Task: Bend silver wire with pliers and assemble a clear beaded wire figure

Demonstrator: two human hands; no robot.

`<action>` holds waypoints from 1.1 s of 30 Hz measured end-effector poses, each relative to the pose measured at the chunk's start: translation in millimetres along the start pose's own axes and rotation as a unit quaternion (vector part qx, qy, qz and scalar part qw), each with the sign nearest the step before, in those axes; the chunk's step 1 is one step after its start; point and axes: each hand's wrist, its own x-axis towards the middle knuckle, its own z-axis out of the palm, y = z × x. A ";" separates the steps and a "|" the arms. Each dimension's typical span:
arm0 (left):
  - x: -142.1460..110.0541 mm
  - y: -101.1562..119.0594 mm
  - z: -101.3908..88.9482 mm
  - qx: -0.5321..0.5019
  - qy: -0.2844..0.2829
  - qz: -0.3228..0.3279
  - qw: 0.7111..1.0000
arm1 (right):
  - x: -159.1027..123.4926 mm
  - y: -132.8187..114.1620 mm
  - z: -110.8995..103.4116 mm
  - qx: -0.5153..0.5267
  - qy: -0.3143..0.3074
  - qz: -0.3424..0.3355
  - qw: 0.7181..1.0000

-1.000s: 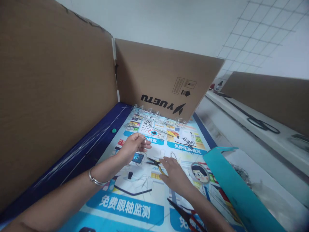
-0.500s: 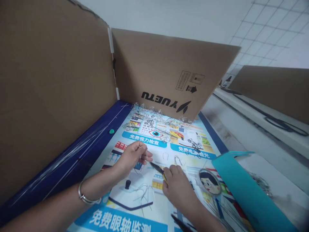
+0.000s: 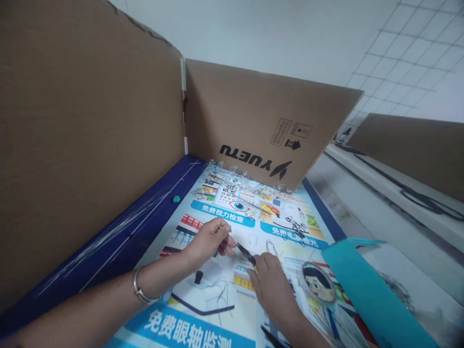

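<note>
My left hand is closed in a pinch on a thin metal wire, with its other fingers curled below. My right hand is wrapped around pliers with dark jaws and yellow on the handles. The jaws point at the left fingertips; whether they touch the wire is too small to tell. Bent wire loops lie just beyond the right hand. Loose curved wires rest on the printed sheet between my forearms.
Cardboard panels stand at the left and back. Clear and dark small wire pieces lie towards the back. A teal box edge and straight wires are at the right. A dark pointed tool lies at the front.
The camera view has shifted, so the scene sits lower and further right in the picture. Both hands keep their holds, and the pliers remain pointed at the left fingertips.
</note>
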 end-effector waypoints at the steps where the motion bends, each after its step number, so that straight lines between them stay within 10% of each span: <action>1: 0.4 -0.2 -0.3 -0.002 0.004 -0.001 1.000 | 0.1 0.7 -1.6 0.021 0.009 0.004 1.000; 13: -4.5 8.9 0.6 -0.045 -0.003 -0.021 0.999 | 8.5 9.3 -28.5 -0.022 0.184 -0.119 0.975; 33: -2.9 15.0 -10.2 -0.039 -0.008 -0.004 0.999 | 34.6 8.4 -43.8 -0.089 0.193 -0.175 0.961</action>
